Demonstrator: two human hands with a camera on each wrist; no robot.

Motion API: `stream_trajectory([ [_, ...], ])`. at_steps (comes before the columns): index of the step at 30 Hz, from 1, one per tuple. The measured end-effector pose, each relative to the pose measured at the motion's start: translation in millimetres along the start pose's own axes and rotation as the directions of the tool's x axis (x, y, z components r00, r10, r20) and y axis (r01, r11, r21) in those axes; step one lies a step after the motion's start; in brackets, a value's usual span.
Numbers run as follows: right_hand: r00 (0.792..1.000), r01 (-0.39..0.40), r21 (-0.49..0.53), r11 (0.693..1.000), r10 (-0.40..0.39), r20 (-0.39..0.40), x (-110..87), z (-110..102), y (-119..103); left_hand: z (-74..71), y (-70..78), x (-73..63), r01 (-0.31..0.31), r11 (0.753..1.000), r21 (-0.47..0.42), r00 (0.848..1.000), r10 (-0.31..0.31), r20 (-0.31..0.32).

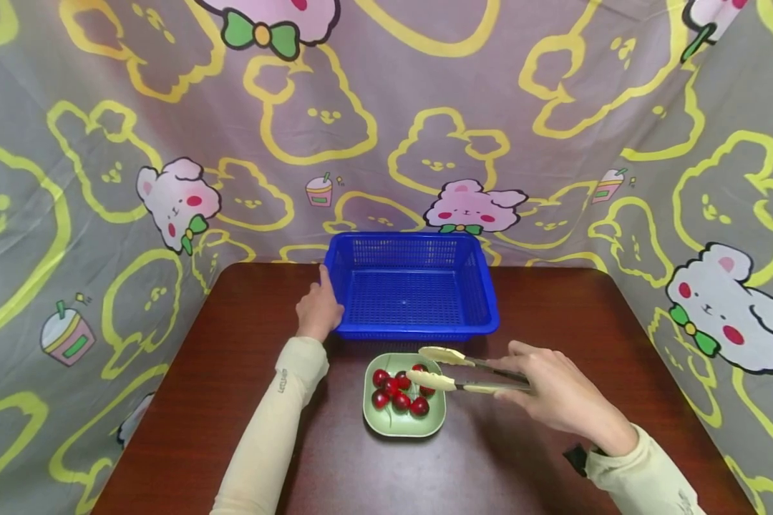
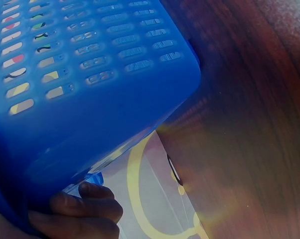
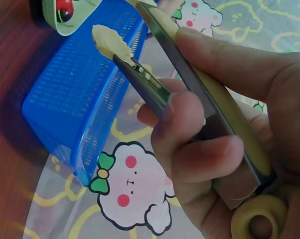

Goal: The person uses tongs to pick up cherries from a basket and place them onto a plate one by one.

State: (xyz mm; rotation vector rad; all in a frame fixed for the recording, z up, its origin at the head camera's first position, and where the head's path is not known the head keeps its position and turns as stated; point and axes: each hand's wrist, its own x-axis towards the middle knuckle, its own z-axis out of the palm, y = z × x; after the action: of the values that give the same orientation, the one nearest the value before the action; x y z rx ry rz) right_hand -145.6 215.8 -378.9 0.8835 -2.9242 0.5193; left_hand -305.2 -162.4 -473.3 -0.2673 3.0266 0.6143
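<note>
My left hand (image 1: 319,310) is at the left side of a blue plastic basket (image 1: 489,304). In the left wrist view its fingers (image 2: 90,214) curl at the basket's rim. My right hand (image 1: 554,390) holds a pair of metal tongs (image 1: 483,387) with cream tips, and the right wrist view shows the thumb and fingers around the handles. The tong tips stand apart, over the right part of a green square dish (image 1: 404,428). Several dark red cherries (image 1: 401,403) with stems lie in this dish; the tips partly hide some of them.
The basket stands at the back of a dark wooden table (image 1: 245,315), just behind the dish. A grey cloth (image 1: 393,86) printed with rabbits and yellow outlines surrounds the table at the back and sides. A small black object (image 1: 576,458) shows by the right sleeve.
</note>
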Motion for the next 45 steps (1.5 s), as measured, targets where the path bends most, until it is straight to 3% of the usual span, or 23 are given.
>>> stream_trajectory([
  [8,0.999,-0.032,-0.004,0.999,0.032,-0.033,3.0,1,1,-1.8,1.5,-1.4,0.004,1.000,0.004,1.000,-0.004,0.009],
  [14,0.996,0.014,0.022,1.000,-0.012,-0.089,3.5,1,4,-2.7,1.3,-1.9,0.006,1.000,0.000,1.000,-0.006,0.009],
  [22,0.995,0.030,0.060,0.998,-0.024,-0.096,3.7,-4,8,-3.0,1.6,-2.1,0.006,1.000,0.007,1.000,-0.006,0.015],
  [29,0.987,-0.029,0.090,0.996,0.043,-0.157,5.3,-12,10,-3.4,1.4,-1.7,0.004,1.000,0.002,1.000,-0.004,0.015],
  [33,0.961,-0.053,0.093,0.994,0.076,-0.265,7.3,-12,12,-3.4,1.3,-1.9,0.003,1.000,0.000,1.000,-0.003,0.014],
  [38,0.911,-0.076,0.119,0.990,0.118,-0.395,10.8,-13,17,-3.4,1.6,-2.4,0.003,1.000,0.002,1.000,-0.003,0.017],
  [45,0.841,-0.124,0.121,0.985,0.169,-0.515,17.4,-9,36,-3.6,2.0,-2.5,0.010,1.000,-0.003,1.000,-0.010,0.019],
])
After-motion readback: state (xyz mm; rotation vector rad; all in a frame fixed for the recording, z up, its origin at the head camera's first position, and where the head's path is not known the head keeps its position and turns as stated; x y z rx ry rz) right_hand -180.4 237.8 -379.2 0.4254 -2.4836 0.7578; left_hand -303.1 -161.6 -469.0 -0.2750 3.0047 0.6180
